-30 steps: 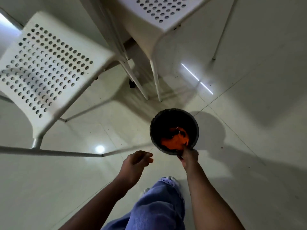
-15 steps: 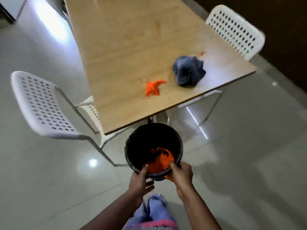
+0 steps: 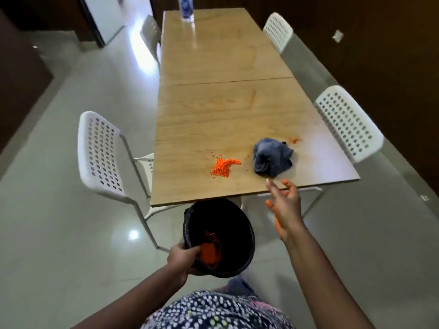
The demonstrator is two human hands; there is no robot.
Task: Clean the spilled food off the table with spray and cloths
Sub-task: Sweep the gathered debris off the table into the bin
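four white chairs (image 3: pixel 101 153) (image 3: pixel 349 123) (image 3: pixel 278 32) (image 3: pixel 149 34), one table (image 3: pixel 213 110), one grey cloth (image 3: pixel 272 156), one black bin (image 3: pixel 219 236), one bottle (image 3: pixel 187 7), two patches of orange spill (image 3: pixel 223 166) (image 3: pixel 295 140), two hands (image 3: pixel 183 257) (image 3: pixel 285 205).
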